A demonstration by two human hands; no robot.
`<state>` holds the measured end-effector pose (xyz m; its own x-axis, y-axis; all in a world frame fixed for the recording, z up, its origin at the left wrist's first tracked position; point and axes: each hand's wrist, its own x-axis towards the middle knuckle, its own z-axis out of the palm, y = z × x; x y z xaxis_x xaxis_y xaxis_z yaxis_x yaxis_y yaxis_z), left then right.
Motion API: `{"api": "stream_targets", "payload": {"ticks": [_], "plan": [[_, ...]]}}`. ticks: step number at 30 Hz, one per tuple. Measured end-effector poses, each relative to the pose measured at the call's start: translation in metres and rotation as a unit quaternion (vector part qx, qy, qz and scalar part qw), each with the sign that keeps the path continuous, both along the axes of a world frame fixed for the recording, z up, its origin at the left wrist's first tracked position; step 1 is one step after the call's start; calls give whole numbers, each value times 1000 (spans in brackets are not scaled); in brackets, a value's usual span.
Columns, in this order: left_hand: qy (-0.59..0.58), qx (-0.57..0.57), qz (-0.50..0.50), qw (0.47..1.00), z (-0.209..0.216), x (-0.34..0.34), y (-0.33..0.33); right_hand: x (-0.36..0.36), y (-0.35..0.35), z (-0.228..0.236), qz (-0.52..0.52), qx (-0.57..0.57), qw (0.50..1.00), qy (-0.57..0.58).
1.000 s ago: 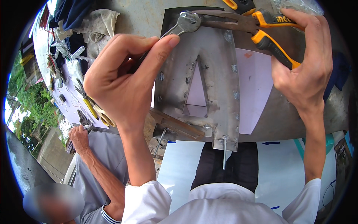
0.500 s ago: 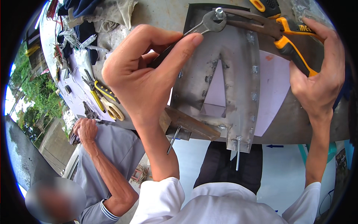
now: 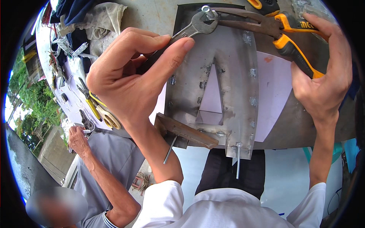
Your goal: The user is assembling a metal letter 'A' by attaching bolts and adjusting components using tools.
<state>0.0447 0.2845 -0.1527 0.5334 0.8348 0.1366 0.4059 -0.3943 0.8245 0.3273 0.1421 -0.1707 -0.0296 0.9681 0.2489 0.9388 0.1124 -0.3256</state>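
Observation:
My left hand (image 3: 131, 74) pinches an open-end wrench (image 3: 197, 26) between thumb and fingers. A small shiny bolt (image 3: 207, 13) sits in the wrench's jaw. From the right, the rusty long jaws of yellow-and-black pliers (image 3: 266, 26) reach to the bolt, apparently gripping it. My right hand (image 3: 323, 81) is wrapped around the plier handles, which stand apart. Both tools are over a bare welded metal piece (image 3: 237, 91) with a triangular cutout. A threaded rod (image 3: 238, 163) sticks out of its near edge, and another rod (image 3: 171, 150) projects beside a rusty bar (image 3: 186, 131).
Pliers with yellow handles (image 3: 91, 106) and scissors (image 3: 108, 117) lie at the left. Cloths (image 3: 102, 19) are heaped at the far left. A co-worker's hand (image 3: 78, 138) is at the left table edge. A yellow-black tool (image 3: 266, 5) lies at the back.
The wrench, bolt and plier tips sit slightly farther left and higher in view; much of the bench has shifted left too. The co-worker's hand has moved slightly. My grips are unchanged.

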Motion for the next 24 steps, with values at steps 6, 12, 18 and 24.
{"api": "stream_targets", "payload": {"ticks": [6,12,18,24], "plan": [[7,10,-9,1000,0,-3,6,2,-1,-6,11,7,997,72],[1,6,-23,1000,0,-2,13,6,-4,-7,13,5,998,53],[-32,-26,-46,998,-2,9,15,17,-4,-3,24,-9,998,52],[-51,-39,-70,995,-5,14,19,11,3,-1,20,-7,996,88]]}}
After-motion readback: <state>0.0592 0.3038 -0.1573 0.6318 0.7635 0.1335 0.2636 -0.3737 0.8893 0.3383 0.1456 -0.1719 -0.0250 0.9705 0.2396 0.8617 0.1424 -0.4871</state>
